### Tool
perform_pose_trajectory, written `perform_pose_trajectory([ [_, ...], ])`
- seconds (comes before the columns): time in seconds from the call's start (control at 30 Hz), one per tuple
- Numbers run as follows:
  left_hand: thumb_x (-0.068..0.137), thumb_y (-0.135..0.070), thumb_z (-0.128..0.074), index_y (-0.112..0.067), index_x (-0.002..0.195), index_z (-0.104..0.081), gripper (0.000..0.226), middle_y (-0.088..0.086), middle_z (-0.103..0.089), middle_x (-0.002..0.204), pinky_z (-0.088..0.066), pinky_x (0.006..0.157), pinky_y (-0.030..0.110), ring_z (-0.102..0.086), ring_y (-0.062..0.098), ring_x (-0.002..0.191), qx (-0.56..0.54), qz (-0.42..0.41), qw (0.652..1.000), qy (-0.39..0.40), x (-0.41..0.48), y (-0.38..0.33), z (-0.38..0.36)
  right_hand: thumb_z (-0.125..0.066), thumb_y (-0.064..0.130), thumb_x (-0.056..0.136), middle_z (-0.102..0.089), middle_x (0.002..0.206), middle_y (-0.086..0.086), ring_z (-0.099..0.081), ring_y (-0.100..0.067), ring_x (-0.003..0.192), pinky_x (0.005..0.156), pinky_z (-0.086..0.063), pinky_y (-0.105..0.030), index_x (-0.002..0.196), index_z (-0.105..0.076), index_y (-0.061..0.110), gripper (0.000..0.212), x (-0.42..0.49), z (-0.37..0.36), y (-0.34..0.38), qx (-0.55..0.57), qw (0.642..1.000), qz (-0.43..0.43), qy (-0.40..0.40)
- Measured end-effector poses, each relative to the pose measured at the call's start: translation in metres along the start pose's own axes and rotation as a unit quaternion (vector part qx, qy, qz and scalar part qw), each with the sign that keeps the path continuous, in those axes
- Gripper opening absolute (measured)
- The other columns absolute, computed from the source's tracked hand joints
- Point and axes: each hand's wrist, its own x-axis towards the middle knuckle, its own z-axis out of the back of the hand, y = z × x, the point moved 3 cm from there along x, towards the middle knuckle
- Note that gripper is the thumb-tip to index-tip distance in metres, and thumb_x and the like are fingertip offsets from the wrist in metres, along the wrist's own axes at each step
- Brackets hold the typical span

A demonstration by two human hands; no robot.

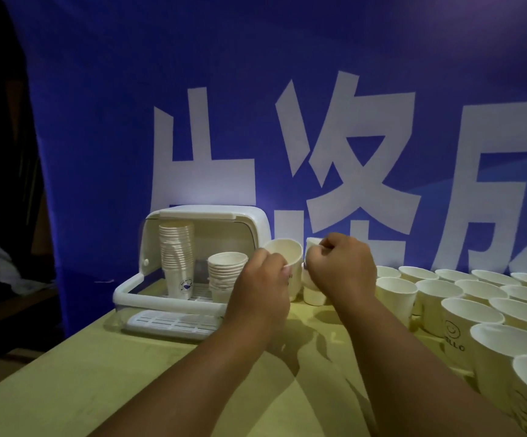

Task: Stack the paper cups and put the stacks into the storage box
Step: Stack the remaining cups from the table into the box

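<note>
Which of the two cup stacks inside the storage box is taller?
The left stack, by the left wall of the storage box: it reaches almost to the lid, while the right stack beside it stops far lower.

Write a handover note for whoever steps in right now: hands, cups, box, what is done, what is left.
Left hand: grips a single cup, tilted, just right of the storage box.
Right hand: grips what looks like a small stack next to that cup.
Box: lid open, with a tall stack and a shorter stack standing inside.
Done: those two stacks are stored.
Left: nest the single cup into the small stack, stack the many loose cups standing upright on the table at the right, and box them.
</note>
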Motion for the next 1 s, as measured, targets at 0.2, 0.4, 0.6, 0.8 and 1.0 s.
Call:
perform_pose_trajectory([
  [0.2,0.103,-0.017,-0.057,-0.006,0.094,-0.065,0.016,0.002,-0.057,0.097,-0.040,0.066,0.019,-0.049,0.014,0.079,-0.022,-0.038,0.993,-0.112,0.016,0.010,0.055,-0.059,0.028,0.083,-0.060,0.068,0.008,-0.058,-0.013,0.064,0.054,-0.049,-0.026,0.073,-0.062,0.023,0.012,0.016,0.018,0.048,0.079,0.996,0.051,-0.001],
  [0.4,0.104,-0.017,-0.055,-0.007,0.099,-0.065,0.015,-0.002,-0.052,0.102,-0.032,0.070,0.008,-0.045,0.010,0.087,0.020,0.032,0.986,-0.160,0.026,0.044,0.087,-0.057,0.026,0.097,-0.055,0.090,0.011,-0.051,-0.004,0.072,0.059,-0.038,-0.011,0.102,-0.064,0.024,0.009,0.017,0.015,0.076,0.135,0.985,0.100,0.027],
  [0.6,0.107,-0.025,-0.046,-0.021,0.097,-0.053,0.013,-0.002,-0.051,0.105,-0.041,0.073,0.023,-0.050,0.017,0.092,0.052,0.047,0.995,-0.069,0.023,0.068,0.074,-0.053,0.025,0.100,-0.055,0.098,0.007,-0.053,-0.012,0.087,0.066,-0.037,-0.012,0.111,-0.064,0.021,0.016,0.006,0.004,0.090,0.128,0.981,0.130,0.062],
  [0.8,0.107,-0.027,-0.045,-0.022,0.104,-0.051,0.008,-0.009,-0.039,0.116,-0.043,0.080,0.030,-0.047,0.016,0.102,0.069,0.078,0.994,-0.037,0.021,0.082,0.066,-0.056,0.022,0.099,-0.060,0.108,0.000,-0.050,-0.014,0.094,0.067,-0.030,-0.009,0.112,-0.067,0.018,0.018,0.000,-0.002,0.094,0.112,0.982,0.140,0.056],
  [1.0,0.106,-0.023,-0.050,-0.028,0.105,-0.048,0.006,-0.008,-0.046,0.118,-0.052,0.092,0.042,-0.050,0.019,0.109,0.034,0.120,0.989,0.076,0.022,0.082,0.062,-0.058,0.021,0.097,-0.058,0.108,0.001,-0.047,-0.011,0.091,0.068,-0.027,-0.008,0.111,-0.069,0.016,0.018,-0.002,-0.007,0.093,0.092,0.984,0.143,0.048],
])
